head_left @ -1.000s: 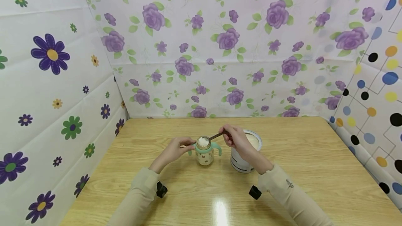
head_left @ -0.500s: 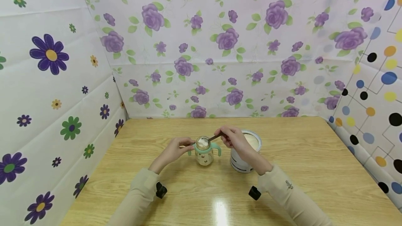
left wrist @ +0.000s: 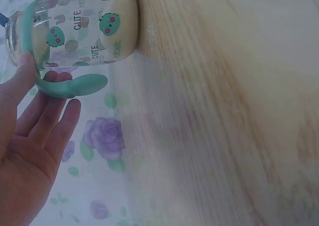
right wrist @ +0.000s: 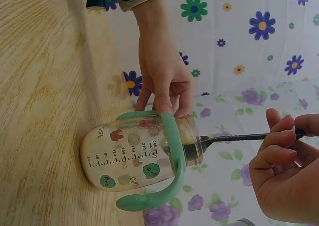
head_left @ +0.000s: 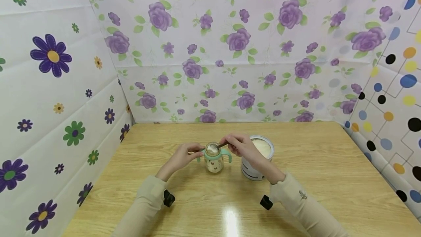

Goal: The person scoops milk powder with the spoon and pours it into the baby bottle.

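My left hand (head_left: pixel 185 155) pinches one side of the bottle (head_left: pixel 214 164), upright on the bench (head_left: pixel 197 207); my right hand (head_left: pixel 241 148), fingers curled, grips the spoon (right wrist: pixel 234 137), its end inside the bottle's mouth.

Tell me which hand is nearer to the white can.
Right hand: in the head view, it partly covers the can; the left hand is farther, left of the bottle.

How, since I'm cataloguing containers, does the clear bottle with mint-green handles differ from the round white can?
The clear bottle with mint-green handles has see-through walls with cartoon prints; the round white can has opaque walls with dark markings.
The bottle's mouth is narrower than the can's.
The left hand holds the bottle at one handle; the can is not held.
Both stand upright and open on the wood-grained table, with pale contents.
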A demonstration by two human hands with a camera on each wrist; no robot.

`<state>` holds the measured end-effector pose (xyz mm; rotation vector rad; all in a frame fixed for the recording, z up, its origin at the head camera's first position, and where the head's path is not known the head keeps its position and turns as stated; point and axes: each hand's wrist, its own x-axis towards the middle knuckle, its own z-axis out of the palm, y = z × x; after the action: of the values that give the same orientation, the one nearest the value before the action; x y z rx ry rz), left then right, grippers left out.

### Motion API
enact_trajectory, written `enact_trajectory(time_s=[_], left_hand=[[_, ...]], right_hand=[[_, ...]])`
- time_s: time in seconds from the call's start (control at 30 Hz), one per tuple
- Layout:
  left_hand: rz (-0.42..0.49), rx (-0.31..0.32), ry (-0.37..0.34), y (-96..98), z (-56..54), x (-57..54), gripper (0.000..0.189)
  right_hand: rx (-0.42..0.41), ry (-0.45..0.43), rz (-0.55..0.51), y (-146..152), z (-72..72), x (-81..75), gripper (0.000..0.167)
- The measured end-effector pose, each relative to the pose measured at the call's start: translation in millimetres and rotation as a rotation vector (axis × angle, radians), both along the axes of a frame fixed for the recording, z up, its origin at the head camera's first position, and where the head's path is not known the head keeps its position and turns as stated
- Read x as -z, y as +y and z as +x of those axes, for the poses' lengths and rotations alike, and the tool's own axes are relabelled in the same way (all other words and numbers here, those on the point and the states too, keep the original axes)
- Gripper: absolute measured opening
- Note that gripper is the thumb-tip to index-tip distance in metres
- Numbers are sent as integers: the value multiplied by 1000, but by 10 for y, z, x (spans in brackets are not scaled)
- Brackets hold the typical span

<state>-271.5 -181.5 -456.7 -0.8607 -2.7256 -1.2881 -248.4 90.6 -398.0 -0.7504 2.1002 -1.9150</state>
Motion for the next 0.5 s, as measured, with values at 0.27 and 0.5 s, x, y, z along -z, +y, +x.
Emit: enact_trajectory(time_s=[0.27,0.5], left_hand=[[17,-1,-21,1,-2,4,28],[16,-11,-21,22,33,-45,27]], right_hand=[[-57,77,25,-14,39,10,41],[-85,104,66,-30,91,12,38]])
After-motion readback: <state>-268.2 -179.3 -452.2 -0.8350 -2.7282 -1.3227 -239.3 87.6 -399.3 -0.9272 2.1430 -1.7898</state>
